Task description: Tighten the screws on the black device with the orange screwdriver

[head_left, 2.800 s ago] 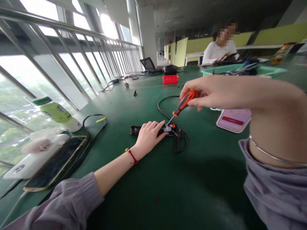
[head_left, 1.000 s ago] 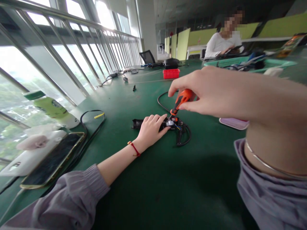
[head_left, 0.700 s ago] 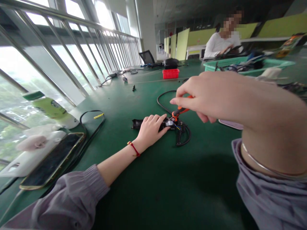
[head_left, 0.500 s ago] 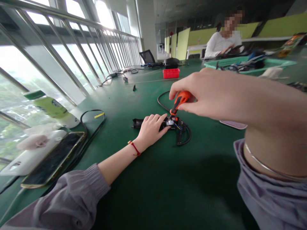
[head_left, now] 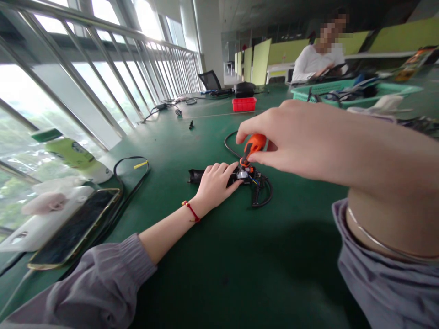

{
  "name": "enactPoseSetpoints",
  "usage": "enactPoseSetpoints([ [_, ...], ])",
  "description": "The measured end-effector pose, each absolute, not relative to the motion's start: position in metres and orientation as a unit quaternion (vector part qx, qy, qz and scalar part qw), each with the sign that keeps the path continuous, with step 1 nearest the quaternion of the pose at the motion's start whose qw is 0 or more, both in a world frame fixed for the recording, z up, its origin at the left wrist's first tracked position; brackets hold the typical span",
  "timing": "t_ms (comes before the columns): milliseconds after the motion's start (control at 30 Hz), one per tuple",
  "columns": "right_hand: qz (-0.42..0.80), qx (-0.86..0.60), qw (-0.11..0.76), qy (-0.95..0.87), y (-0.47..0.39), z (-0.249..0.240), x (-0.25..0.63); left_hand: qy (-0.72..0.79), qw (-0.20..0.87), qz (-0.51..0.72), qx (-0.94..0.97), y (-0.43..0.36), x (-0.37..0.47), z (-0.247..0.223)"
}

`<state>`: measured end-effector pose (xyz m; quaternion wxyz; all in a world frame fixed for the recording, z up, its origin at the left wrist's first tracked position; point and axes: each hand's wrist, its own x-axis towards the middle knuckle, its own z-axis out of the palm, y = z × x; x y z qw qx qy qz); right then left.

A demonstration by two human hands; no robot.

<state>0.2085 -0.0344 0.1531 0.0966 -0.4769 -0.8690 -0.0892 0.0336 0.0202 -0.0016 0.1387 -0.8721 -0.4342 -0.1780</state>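
A black device [head_left: 196,176] with a bared end of small parts and coloured wires lies on the green table [head_left: 219,256]. My left hand [head_left: 217,183] is wrapped over its middle and holds it down. Above the device's right end, my right hand [head_left: 274,137] grips an orange and black screwdriver [head_left: 254,144] between thumb and fingers. The screwdriver stands tilted, its lower end at the exposed parts; the tip is too small to make out. A black cable [head_left: 269,198] curls around the device's right end.
At the left are a phone [head_left: 75,228], a white box [head_left: 20,228], a bottle [head_left: 73,155] and a black cable. Farther back stand a red basket [head_left: 244,104] and a green basket [head_left: 302,94] holding tools and cables. A person in white sits behind the table.
My right hand has shifted slightly left, and the screwdriver's handle has moved left and down. My left hand keeps its hold on the device.
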Motion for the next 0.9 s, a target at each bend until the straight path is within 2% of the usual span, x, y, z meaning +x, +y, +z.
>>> enactPoseSetpoints([
  [167,-0.126,-0.507,0.112,-0.845,-0.041,0.151,0.206,-0.436,0.144,-0.173,-0.871,0.018,0.035,-0.001],
  [367,-0.086,-0.503,0.124,-0.851,-0.033,0.149,0.212,-0.436,0.142,-0.175,-0.871,0.017,0.034,-0.002],
  [467,-0.061,-0.501,0.1,-0.857,-0.028,0.15,0.215,-0.437,0.141,-0.173,-0.871,0.018,0.034,-0.002],
  [600,-0.098,-0.542,0.11,-0.827,-0.034,0.152,0.211,-0.438,0.139,-0.171,-0.871,0.018,0.034,-0.002],
  [733,-0.09,-0.589,0.078,-0.8,-0.039,0.157,0.206,-0.441,0.135,-0.169,-0.871,0.017,0.034,-0.002],
  [900,-0.085,-0.559,0.058,-0.822,-0.03,0.158,0.212,-0.438,0.131,-0.166,-0.874,0.016,0.032,-0.002],
])
